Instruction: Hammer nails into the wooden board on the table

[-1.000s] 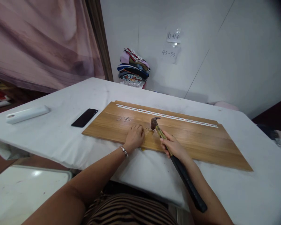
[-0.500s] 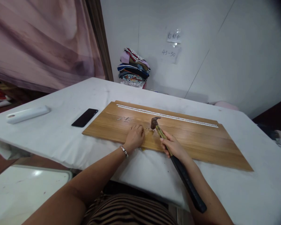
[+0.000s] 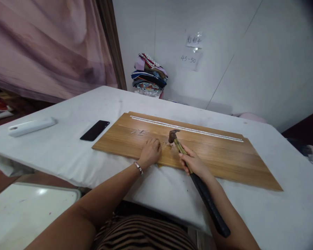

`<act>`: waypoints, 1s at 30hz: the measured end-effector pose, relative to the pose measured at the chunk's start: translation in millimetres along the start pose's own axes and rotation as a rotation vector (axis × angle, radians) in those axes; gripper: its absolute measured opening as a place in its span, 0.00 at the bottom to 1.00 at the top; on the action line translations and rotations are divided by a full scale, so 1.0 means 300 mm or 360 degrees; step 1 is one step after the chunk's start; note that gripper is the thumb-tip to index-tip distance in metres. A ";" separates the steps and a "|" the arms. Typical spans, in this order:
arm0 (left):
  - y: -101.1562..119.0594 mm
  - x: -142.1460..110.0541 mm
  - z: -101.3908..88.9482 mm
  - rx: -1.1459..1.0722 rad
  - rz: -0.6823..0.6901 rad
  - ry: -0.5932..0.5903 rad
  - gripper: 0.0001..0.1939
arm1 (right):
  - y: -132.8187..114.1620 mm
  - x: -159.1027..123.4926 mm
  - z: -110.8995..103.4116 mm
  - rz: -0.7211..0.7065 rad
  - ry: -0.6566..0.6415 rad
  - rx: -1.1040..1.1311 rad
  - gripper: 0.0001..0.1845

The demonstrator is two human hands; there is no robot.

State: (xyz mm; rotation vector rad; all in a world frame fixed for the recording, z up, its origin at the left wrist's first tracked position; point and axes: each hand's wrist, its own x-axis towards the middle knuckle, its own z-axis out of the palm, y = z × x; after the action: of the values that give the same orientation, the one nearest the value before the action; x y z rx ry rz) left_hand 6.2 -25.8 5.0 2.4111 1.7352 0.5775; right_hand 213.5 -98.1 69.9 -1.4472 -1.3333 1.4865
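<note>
A claw hammer [image 3: 181, 148] with a rusty head, yellowish neck and long black grip is in my right hand [image 3: 194, 162], which wraps round it near the head. The hammer head is just over a worn spot [image 3: 168, 147] on the wooden board [image 3: 219, 156], where tiny nail-like bits show. My left hand [image 3: 150, 151] rests on the board left of that spot, its fingers curled inward; whatever they may hold is hidden. Several loose nails [image 3: 141, 132] lie on the board beyond my left hand. Two white strips [image 3: 187, 129] run along its far side.
A black phone [image 3: 95, 130] lies on the white-covered table [image 3: 67, 149] left of the board. Further left is a white elongated object [image 3: 32, 126]. Folded clothes [image 3: 149, 74] are stacked behind the table by the wall. A white stool-like surface [image 3: 28, 211] stands at lower left.
Almost nothing differs. The whole view has shifted very slightly; both hands and the hammer keep their places over the board.
</note>
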 end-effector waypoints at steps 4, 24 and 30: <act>-0.003 -0.001 0.003 -0.0012 0.0017 0.0018 0.07 | -0.007 -0.004 0.002 -0.0004 -0.0008 0.0003 0.44; 0.002 -0.001 0.001 0.0025 0.0010 0.0000 0.07 | 0.000 0.002 0.001 0.0003 -0.0017 -0.0023 0.44; 0.005 -0.004 -0.006 0.0035 0.0000 -0.0009 0.07 | -0.012 -0.002 0.005 0.0033 0.0001 -0.0022 0.44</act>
State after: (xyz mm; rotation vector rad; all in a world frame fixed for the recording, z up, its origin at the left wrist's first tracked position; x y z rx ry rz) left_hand 6.6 -27.5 6.9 2.4251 1.7481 0.5544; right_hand 211.5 -97.9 73.2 -1.4743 -1.3346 1.4922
